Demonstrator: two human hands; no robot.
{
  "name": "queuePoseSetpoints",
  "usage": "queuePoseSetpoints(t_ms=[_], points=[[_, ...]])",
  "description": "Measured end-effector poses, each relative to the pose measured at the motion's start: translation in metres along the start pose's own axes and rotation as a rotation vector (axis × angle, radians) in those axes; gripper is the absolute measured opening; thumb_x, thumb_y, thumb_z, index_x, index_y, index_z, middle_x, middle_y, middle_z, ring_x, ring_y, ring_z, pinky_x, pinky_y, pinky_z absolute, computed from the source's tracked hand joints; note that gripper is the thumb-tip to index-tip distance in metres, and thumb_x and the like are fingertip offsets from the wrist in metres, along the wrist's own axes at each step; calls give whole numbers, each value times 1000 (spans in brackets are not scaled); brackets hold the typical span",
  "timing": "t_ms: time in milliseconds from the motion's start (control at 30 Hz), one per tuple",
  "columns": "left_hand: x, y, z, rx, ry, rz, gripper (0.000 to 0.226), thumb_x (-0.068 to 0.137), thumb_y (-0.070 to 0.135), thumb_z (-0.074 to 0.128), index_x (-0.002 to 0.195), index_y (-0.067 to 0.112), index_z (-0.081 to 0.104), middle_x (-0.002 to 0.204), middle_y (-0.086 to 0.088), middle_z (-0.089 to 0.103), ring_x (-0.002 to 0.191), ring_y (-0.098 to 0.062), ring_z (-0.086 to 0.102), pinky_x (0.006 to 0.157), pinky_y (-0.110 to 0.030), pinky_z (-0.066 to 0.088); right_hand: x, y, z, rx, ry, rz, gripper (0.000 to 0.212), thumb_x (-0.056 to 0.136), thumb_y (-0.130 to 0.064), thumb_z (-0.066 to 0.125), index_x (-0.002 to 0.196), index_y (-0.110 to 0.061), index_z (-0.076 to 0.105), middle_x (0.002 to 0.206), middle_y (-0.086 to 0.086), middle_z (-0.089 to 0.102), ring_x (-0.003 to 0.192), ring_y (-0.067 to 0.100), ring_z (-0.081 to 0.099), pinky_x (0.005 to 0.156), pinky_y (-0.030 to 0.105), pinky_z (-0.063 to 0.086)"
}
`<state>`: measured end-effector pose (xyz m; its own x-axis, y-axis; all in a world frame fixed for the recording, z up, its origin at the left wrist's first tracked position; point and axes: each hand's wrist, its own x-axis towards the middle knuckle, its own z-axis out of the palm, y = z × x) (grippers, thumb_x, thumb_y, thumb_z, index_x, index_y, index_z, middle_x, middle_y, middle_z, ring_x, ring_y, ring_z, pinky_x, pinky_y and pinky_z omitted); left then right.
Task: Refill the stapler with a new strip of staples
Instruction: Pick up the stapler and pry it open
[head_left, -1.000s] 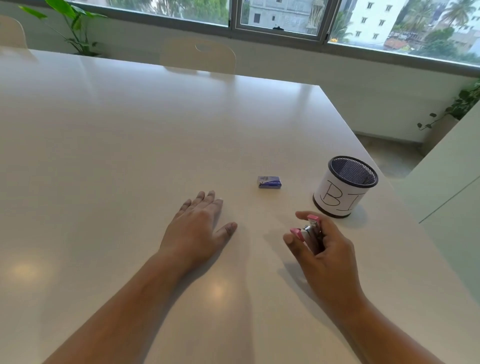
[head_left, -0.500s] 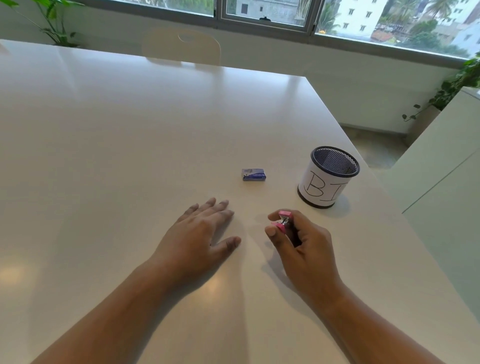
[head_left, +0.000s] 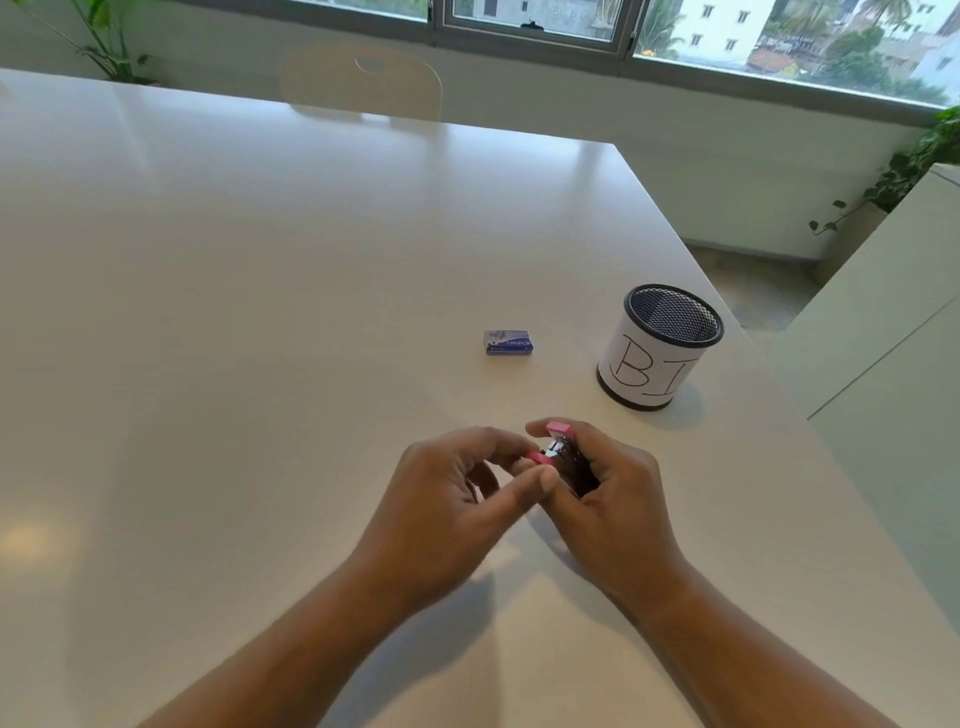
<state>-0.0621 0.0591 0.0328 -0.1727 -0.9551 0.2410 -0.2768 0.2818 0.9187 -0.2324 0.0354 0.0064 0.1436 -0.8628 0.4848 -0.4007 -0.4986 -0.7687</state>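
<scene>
A small pink stapler (head_left: 558, 444) with a metal middle is held above the white table (head_left: 260, 312). My right hand (head_left: 605, 488) grips its body, fingers curled round it. My left hand (head_left: 462, 488) has come in from the left and pinches the stapler's lower pink end between thumb and fingers. Most of the stapler is hidden inside the two hands. A small blue box of staples (head_left: 508, 342) lies closed on the table, beyond the hands.
A black mesh cup (head_left: 660, 345) with a white paper label marked "BI" stands to the right of the box, close to the table's right edge. A pale chair (head_left: 361, 80) is at the far side. Potted plants stand by the window.
My left hand lifted off the table and moved right to take hold of the stapler's end. My right hand brought the stapler slightly left toward it.
</scene>
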Motion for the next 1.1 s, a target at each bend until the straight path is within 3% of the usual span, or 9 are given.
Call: queuePoseSetpoints(t_ms=[67, 167, 367, 500, 600, 867, 1100], points=[[-2, 1, 3, -8, -12, -19, 23, 83, 39, 73, 103, 27, 74, 83, 10, 74, 59, -4, 59, 56, -17, 49, -1, 0, 0, 9, -17, -8, 43, 89, -45, 65, 109, -8, 71, 83, -4, 75, 73, 13, 72, 63, 34, 61], [-3, 0, 2, -51, -4, -40, 22, 84, 35, 74, 104, 26, 74, 82, 6, 75, 63, -20, 63, 56, -27, 55, 0, 0, 1, 12, -28, 4, 38, 89, -40, 66, 109, -8, 72, 85, -3, 75, 76, 14, 72, 65, 33, 61], [-1, -4, 2, -163, -3, -104, 20, 84, 39, 73, 98, 25, 76, 86, 2, 77, 77, -28, 71, 71, -44, 60, -1, -2, 1, -52, -2, 41, 45, 87, -51, 64, 111, -13, 70, 74, -5, 71, 64, 12, 66, 60, 33, 58], [0, -7, 2, -144, 11, -97, 22, 82, 43, 73, 95, 26, 76, 82, 6, 77, 68, -15, 67, 61, -23, 53, 1, -3, 0, -81, 9, 61, 44, 85, -48, 66, 115, -17, 68, 67, -6, 66, 57, 11, 60, 58, 32, 57], [-1, -5, 2, -124, 22, -92, 20, 82, 42, 74, 93, 26, 76, 79, 9, 75, 63, -6, 63, 57, -17, 49, 0, -4, 1, -73, 6, 61, 44, 85, -49, 65, 114, -17, 69, 68, -9, 66, 58, 10, 60, 57, 32, 57], [-2, -1, 4, -103, 64, -98, 13, 83, 35, 74, 89, 24, 76, 72, 12, 73, 59, -3, 59, 55, -13, 45, 0, -6, 2, -48, -30, 51, 41, 88, -41, 64, 109, -7, 73, 79, 0, 74, 68, 17, 69, 62, 39, 59], [-2, 1, 3, -66, 97, -85, 5, 85, 29, 72, 87, 25, 74, 75, 10, 73, 64, -8, 65, 57, -17, 51, 1, -12, 5, -55, 5, 84, 36, 83, -48, 65, 112, -26, 67, 67, -12, 66, 61, 12, 63, 59, 26, 56]])
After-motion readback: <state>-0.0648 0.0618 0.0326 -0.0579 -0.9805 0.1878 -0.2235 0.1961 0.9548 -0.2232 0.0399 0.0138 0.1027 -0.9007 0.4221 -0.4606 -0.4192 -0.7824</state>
